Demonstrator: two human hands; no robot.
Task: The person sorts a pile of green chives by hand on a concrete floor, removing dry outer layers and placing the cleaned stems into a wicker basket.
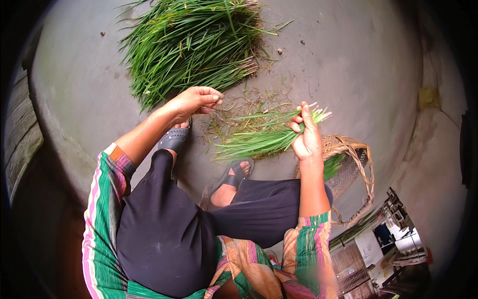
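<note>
One bunch of chives (261, 143) is fanning from the grasping right hand (306, 137); some greens (332, 167) are already lying in the wicker basket (349, 175), while a larger heap (191, 47) is apparently waiting on the floor (348, 74); the curled left hand (201, 99) is hovering, its hold unclear.

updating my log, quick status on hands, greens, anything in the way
Left hand pinched shut, can't tell if holding anything. Right hand gripping small green bunch, pale ends rightward. Large green pile ahead; scraps on floor between hands, basket off right.
</note>
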